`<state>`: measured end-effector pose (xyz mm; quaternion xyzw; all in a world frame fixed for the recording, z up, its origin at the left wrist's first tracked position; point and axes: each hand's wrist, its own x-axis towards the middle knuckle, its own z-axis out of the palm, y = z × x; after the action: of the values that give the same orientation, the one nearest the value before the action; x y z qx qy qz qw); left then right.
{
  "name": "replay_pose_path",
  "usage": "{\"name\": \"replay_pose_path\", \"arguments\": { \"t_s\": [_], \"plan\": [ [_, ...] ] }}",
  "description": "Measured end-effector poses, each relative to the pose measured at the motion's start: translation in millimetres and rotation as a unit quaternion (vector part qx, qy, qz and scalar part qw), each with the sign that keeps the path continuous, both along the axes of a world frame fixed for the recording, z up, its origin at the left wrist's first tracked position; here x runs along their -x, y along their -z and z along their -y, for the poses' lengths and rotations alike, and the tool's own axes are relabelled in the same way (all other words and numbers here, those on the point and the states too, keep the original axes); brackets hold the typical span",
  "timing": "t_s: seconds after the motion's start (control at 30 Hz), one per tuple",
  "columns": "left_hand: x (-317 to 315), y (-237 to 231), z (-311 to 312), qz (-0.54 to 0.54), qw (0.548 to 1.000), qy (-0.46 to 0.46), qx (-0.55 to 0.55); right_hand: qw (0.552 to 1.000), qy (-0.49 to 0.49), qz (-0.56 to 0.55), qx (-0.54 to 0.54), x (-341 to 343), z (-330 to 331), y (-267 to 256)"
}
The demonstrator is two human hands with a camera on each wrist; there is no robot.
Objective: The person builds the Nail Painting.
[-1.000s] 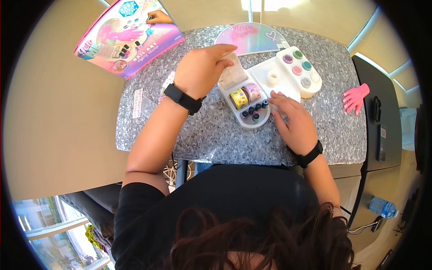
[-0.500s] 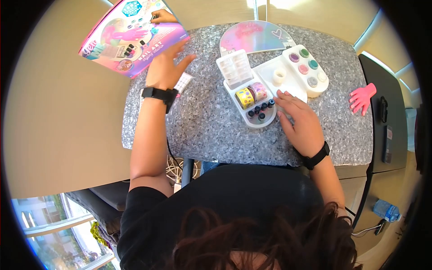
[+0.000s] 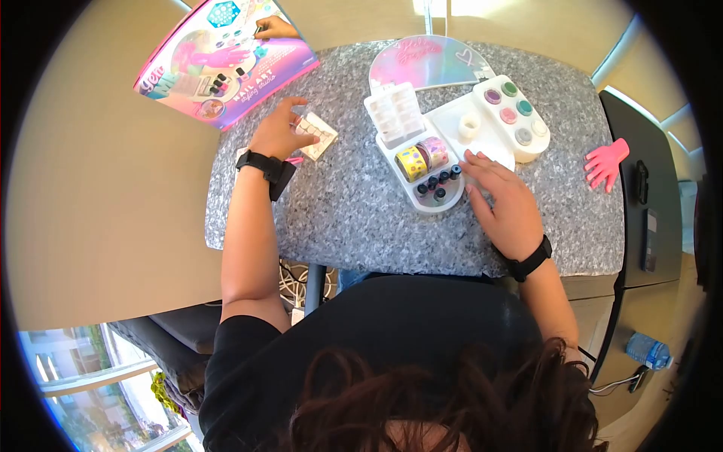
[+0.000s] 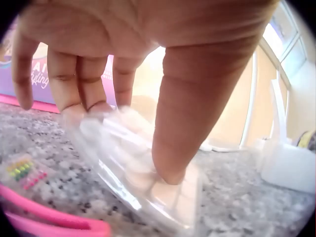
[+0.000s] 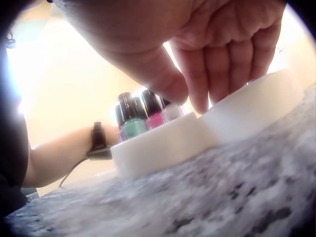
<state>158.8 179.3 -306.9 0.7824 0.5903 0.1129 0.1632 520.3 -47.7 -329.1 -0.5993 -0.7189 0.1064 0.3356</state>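
Observation:
On the left of the counter, my left hand [image 3: 277,137] pinches a clear plastic pack [image 3: 318,137] of pale nail-shaped pieces. In the left wrist view the thumb lies on the face of the pack [image 4: 143,182] and the fingers sit at its far edge. My right hand [image 3: 506,211] rests with its fingers extended at the edge of a white tray [image 3: 446,123], beside several black-capped nail polish bottles [image 3: 440,182]. Rolls of patterned tape [image 3: 411,163] and a clear compartment box [image 3: 397,114] stand in the same tray.
A nail art box [image 3: 233,71] stands at the back left, a half-round shiny board [image 3: 429,64] behind the tray. Pots of colour [image 3: 508,115] fill the tray's right section. A pink model hand [image 3: 606,162] lies far right; a pink looped tool [image 4: 64,217] lies near the pack.
My left hand has left the compartment box in the tray, swung left past the nail art box and come down on the clear pack. The right hand stays at the tray.

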Motion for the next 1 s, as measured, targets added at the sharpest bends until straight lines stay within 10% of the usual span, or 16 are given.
{"name": "replay_pose_path", "arguments": {
  "t_s": [0.23,0.3,0.67,1.0],
  "plan": [
    [-33.8,-56.3,54.4,0.141,0.987,0.014,-0.075,1.000,0.003,-0.004,-0.001,-0.4,0.2,1.3],
    [-58.7,-67.8,79.4,0.331,0.943,0.042,-0.004,1.000,0.001,0.003,-0.003,-0.9,0.1,1.1],
    [-130.3,-27.1,86.5,0.148,0.948,0.153,-0.235,1.000,0.004,-0.019,0.007,-0.6,0.7,-2.4],
    [-139.2,-5.6,84.4,0.210,0.941,0.138,-0.226,1.000,0.009,-0.019,0.004,-0.8,-0.1,0.7]
  ]
}}
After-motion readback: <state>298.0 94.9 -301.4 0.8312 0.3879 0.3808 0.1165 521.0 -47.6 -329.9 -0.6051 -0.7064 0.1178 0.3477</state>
